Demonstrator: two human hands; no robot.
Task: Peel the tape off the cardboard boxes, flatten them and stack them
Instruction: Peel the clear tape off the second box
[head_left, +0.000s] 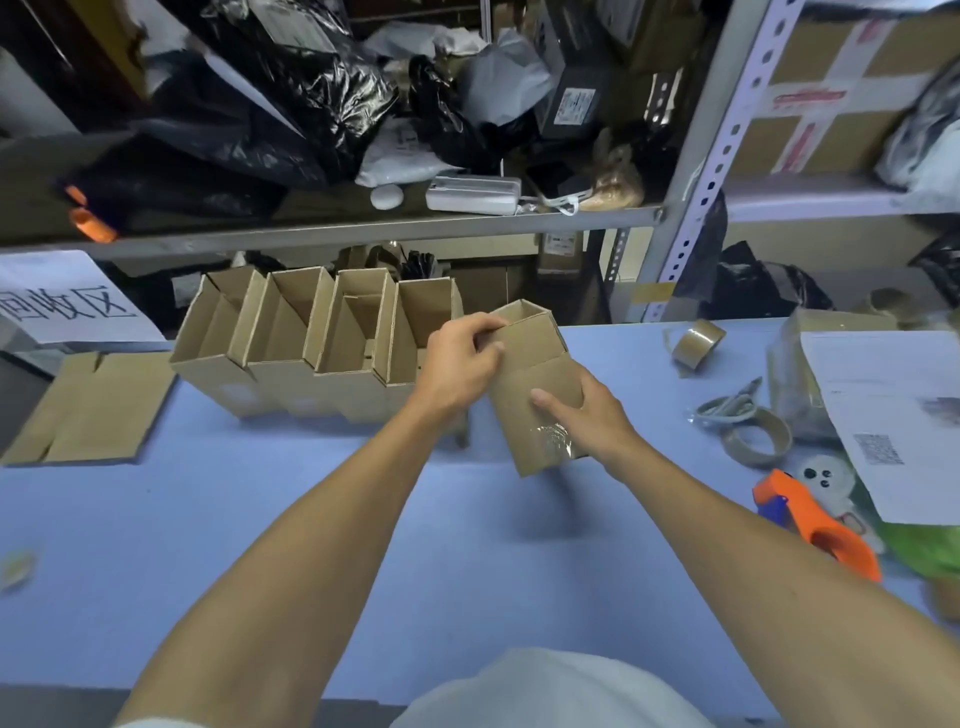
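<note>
The box (535, 384) is held above the blue bench (311, 519), just right of a row of four open boxes (317, 338). The left hand (457, 364) pinches the upper flap edge; the right hand (587, 415) grips the lower side, thumb across the face. Clear tape (553, 441) remains crumpled near the bottom corner. Step in hand: tape removal, apparently unfinished. Next move: free one hand, catch the loose tape end, strip it off, then collapse the box and add it to the flattened cardboard (88, 410) at left.

The blue table (260, 519) carries open cardboard boxes (311, 353), flattened cardboard (88, 410), tape rolls (698, 340).
</note>
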